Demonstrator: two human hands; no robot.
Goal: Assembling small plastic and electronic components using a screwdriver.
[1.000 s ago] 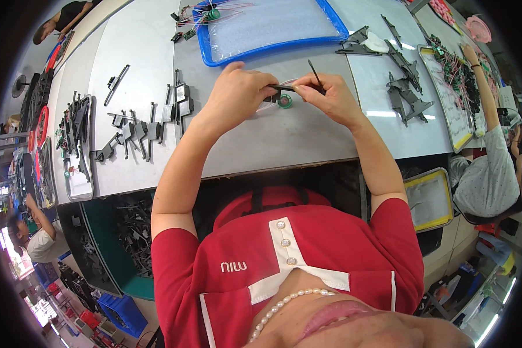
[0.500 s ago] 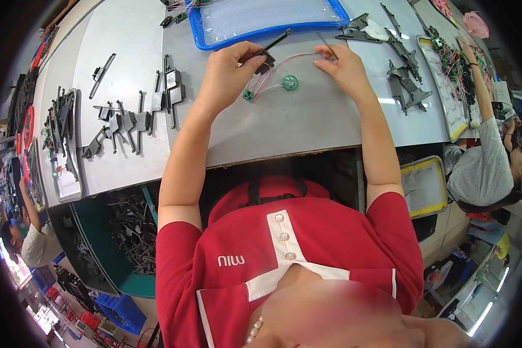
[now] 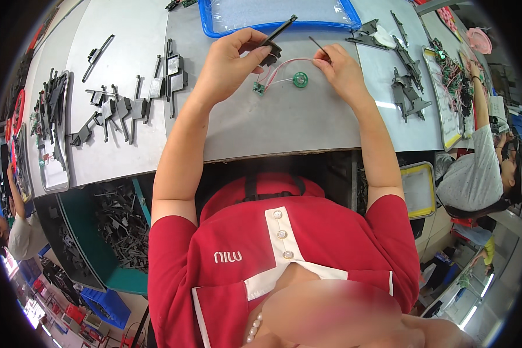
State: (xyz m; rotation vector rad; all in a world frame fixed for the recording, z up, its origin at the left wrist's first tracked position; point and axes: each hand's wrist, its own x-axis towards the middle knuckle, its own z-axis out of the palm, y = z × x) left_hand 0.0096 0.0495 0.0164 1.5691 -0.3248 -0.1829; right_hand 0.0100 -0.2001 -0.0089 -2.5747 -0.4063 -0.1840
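Note:
My left hand [image 3: 229,66] is closed around a black plastic part [image 3: 271,53] with a long thin arm that points up and to the right. Red and white wires [image 3: 284,62] run from this part to a small green circuit board [image 3: 258,88] and a round green board [image 3: 300,79], both resting on the grey table. Opposite, my right hand [image 3: 341,68] pinches a thin dark stick-like tool [image 3: 319,46], its tip pointing up and left. A loop of wire reaches the right fingertips; whether they grip it too, I cannot tell.
A blue-rimmed tray [image 3: 278,26] lies ahead. Several black plastic parts [image 3: 122,110] are scattered at left, and more black brackets [image 3: 409,95] at right. Further right, a co-worker's arm [image 3: 480,104] reaches over a tray of wired boards [image 3: 446,87]. A green bin [image 3: 84,226] of black pieces stands below left.
The view has shifted slightly, moving the table items within the picture. My right fingers have drawn closer together around the thin tool, which has tilted further left. My left hand still holds the black part.

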